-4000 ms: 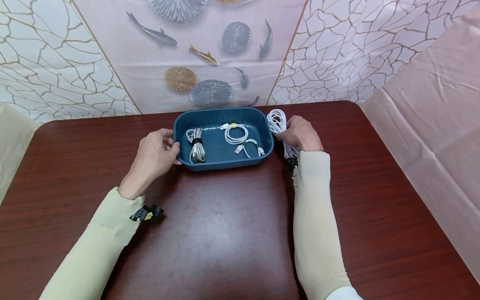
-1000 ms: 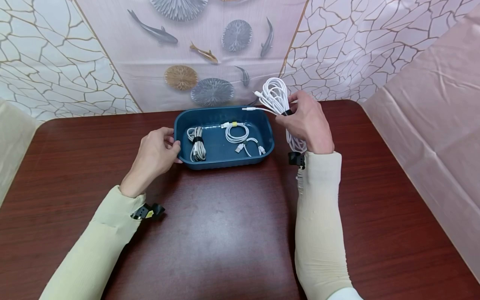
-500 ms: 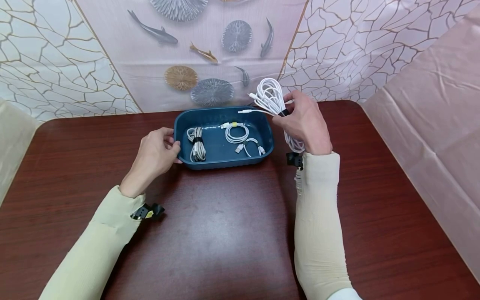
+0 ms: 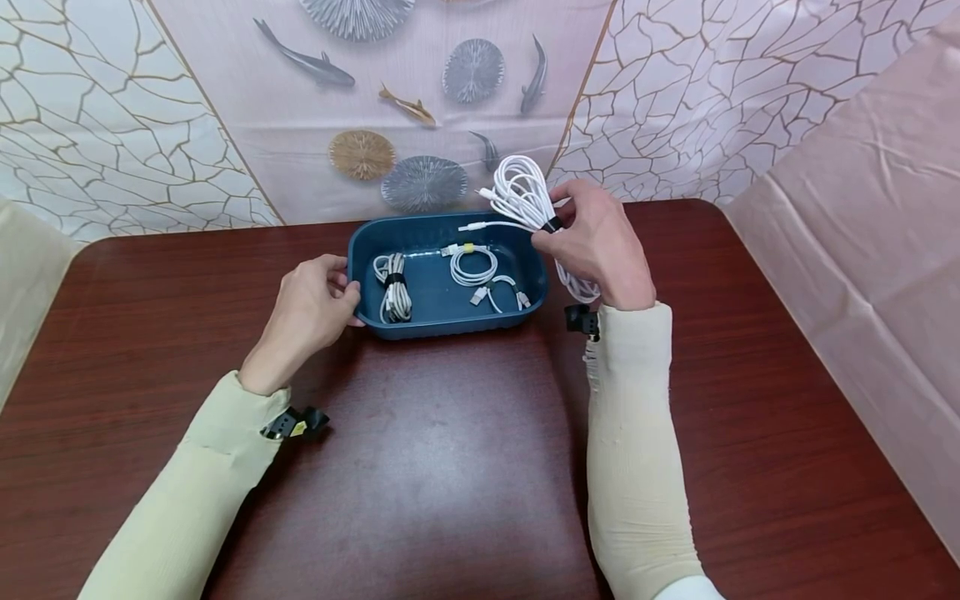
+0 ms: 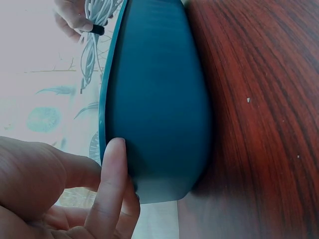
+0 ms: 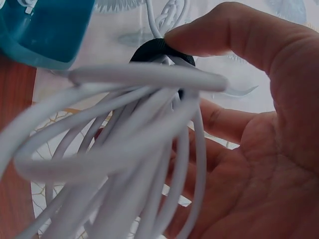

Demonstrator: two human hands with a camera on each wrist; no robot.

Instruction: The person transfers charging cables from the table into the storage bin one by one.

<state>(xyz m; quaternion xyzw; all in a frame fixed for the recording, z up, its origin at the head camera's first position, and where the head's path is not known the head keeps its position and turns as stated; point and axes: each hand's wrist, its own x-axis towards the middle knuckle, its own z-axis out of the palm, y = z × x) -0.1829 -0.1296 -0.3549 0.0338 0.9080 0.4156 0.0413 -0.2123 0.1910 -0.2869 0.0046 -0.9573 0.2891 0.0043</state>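
Note:
My right hand [image 4: 600,242] pinches a bundled white cable [image 4: 519,190] at its black strap [image 6: 154,49], raised over the right end of a blue plastic bin [image 4: 420,327]. Two plug ends of that cable stick out to the left over the bin. With thumb and fingers, my left hand [image 4: 307,308] grips the bin's left end; in the left wrist view the bin's wall [image 5: 159,99] runs up from those fingers. Inside the bin lie a grey-white cable bundle [image 4: 393,289] with a black strap, a coiled white cable [image 4: 473,268] with a yellow tie, and a short white cable [image 4: 501,293].
The bin stands near the back edge of a dark red-brown wooden table [image 4: 435,467]. Behind it hangs a patterned cloth [image 4: 420,92] with fish and round motifs. A plain pinkish cloth [image 4: 862,208] covers the right side.
My right hand has lifted the bundled white cable from beside the bin's right end, then carried it leftward over the bin. My left hand keeps its hold, and the bin stays in place.

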